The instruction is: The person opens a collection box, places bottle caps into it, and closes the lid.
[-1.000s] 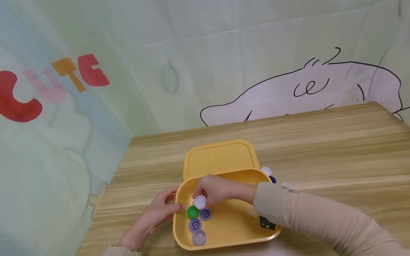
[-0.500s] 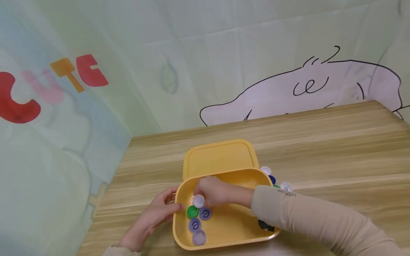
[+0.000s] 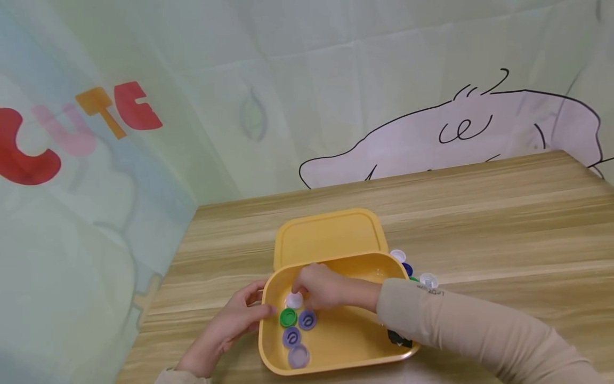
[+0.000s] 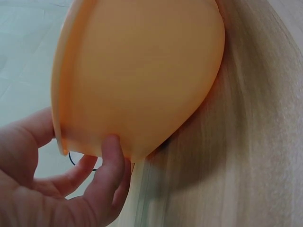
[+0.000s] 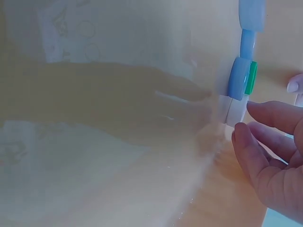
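In the head view my left hand (image 3: 240, 318) holds the left end of a yellow plastic box (image 3: 355, 368), thumb over the rim and fingers outside. The left wrist view shows those fingers under the box wall (image 4: 147, 71). My right hand (image 3: 318, 287) reaches into the box, fingertips at a white bottle cap (image 3: 294, 301) low over the bottom. In the right wrist view thumb and forefinger meet the edge of that cap (image 5: 236, 112). Beside it lie a green cap (image 3: 288, 318), two purple caps with dark marks (image 3: 307, 320) and a paler purple cap (image 3: 299, 356).
Behind the box lies its yellow lid (image 3: 331, 237). Right of the box, on the wooden table (image 3: 479, 224), are white caps (image 3: 428, 280), a dark blue cap (image 3: 408, 269) and a partly hidden green one. A dark item (image 3: 399, 339) shows by the right sleeve.
My right hand has brought the white cap slightly left and down, above the green cap. The right sleeve shifted a little, uncovering more caps on the table. My left hand stays put.
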`<state>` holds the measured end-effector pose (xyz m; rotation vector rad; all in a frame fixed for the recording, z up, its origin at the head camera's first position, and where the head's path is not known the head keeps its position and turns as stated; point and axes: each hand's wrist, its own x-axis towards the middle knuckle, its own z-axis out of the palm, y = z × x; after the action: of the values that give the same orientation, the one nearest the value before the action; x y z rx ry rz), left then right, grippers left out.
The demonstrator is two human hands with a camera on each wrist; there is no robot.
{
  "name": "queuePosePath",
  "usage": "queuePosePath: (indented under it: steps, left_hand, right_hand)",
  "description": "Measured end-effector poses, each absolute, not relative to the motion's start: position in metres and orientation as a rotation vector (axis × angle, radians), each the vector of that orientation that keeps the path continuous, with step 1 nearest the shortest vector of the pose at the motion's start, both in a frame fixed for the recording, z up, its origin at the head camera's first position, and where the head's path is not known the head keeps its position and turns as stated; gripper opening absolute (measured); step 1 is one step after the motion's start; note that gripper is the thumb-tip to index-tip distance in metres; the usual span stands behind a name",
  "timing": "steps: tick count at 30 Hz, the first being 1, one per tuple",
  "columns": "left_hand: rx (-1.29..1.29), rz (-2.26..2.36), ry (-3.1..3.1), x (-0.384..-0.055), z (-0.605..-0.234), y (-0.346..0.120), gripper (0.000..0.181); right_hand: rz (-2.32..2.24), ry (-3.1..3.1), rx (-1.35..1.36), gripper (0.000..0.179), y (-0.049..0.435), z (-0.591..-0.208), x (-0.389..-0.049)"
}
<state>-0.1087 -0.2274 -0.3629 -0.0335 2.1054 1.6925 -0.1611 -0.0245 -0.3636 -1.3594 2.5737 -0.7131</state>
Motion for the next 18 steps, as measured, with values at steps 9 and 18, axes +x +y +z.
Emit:
queuePosePath:
  steps: [9, 18]
  left_hand:
    - [-0.028, 1.691, 2.096, -0.109, -0.362, -0.228, 0.064]
    - [-0.021, 1.699, 2.082, -0.109, -0.364, -0.229, 0.065]
  right_hand:
    - [-0.743, 2.527, -1.298, 0.029, -0.023, -0.360, -0.162]
    - [-0.814, 2.469, -1.314, 0.031, -0.021, -0.353, -0.164]
